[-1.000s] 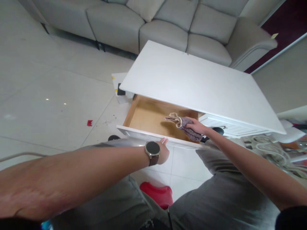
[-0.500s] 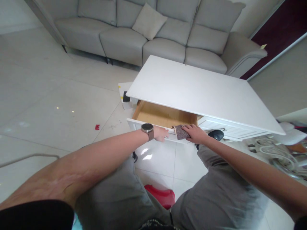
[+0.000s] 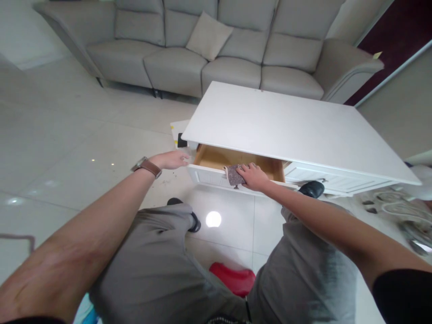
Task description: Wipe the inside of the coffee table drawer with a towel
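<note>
The right hand (image 3: 252, 176) presses a small cloth (image 3: 232, 175) flat on the front edge of the half-open drawer (image 3: 236, 158), wiping it, I think, while the left hand (image 3: 172, 159) floats open beside the drawer's corner, holding nothing.

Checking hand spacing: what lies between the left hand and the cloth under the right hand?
In the head view, only the drawer front's left end separates the left hand from the cloth under the right hand.
</note>
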Action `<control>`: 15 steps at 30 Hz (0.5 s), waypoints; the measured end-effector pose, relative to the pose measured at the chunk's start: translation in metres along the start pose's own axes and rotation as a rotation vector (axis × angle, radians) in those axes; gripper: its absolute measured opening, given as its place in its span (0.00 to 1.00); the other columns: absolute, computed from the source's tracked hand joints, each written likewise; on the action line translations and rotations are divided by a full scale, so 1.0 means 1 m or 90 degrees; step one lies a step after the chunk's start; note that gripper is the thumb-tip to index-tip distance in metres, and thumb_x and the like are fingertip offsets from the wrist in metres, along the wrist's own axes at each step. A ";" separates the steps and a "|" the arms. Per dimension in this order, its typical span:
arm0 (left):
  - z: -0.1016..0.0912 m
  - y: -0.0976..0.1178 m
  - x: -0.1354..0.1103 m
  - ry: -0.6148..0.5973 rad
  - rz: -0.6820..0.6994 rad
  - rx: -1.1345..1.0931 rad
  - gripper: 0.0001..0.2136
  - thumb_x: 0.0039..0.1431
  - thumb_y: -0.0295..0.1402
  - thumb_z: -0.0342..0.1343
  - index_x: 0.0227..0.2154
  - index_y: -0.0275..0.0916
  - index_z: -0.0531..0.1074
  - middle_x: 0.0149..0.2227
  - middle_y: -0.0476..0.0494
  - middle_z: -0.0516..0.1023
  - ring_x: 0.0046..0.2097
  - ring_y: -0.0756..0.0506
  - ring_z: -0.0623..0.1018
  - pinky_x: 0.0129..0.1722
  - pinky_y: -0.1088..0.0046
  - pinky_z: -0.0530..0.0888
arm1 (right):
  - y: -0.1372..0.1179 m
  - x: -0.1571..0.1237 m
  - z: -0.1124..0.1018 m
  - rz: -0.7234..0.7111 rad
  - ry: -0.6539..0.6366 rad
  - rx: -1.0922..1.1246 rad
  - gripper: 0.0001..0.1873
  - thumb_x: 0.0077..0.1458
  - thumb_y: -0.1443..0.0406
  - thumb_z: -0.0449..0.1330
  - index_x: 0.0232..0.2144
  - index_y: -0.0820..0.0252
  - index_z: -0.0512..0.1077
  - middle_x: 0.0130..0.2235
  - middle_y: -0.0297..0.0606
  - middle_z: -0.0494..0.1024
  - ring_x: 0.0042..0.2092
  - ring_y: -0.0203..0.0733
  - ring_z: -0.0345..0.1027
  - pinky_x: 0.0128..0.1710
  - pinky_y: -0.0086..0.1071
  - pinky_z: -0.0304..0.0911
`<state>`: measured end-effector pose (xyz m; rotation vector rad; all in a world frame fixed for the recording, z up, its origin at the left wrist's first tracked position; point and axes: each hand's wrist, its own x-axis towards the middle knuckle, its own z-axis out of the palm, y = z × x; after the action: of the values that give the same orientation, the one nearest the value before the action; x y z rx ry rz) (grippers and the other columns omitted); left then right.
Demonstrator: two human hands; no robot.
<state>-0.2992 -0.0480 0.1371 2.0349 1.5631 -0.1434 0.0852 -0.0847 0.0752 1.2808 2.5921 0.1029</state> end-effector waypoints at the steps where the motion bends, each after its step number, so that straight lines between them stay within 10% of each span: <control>1: 0.002 -0.003 0.000 -0.003 -0.009 0.006 0.31 0.61 0.45 0.50 0.62 0.31 0.73 0.66 0.33 0.74 0.64 0.38 0.75 0.66 0.68 0.69 | -0.003 0.008 -0.001 0.000 0.004 -0.002 0.34 0.60 0.55 0.63 0.66 0.56 0.62 0.63 0.54 0.70 0.58 0.65 0.63 0.52 0.53 0.63; 15: 0.017 -0.011 0.003 0.002 -0.068 0.097 0.32 0.61 0.37 0.49 0.67 0.31 0.67 0.67 0.32 0.73 0.65 0.39 0.75 0.66 0.68 0.69 | -0.143 0.152 -0.039 0.030 0.056 0.070 0.24 0.72 0.68 0.45 0.65 0.58 0.64 0.66 0.56 0.67 0.62 0.61 0.60 0.54 0.60 0.59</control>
<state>-0.3042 -0.0520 0.1175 2.0668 1.7097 -0.3084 -0.1239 -0.0499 0.0600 1.4062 2.6755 0.0267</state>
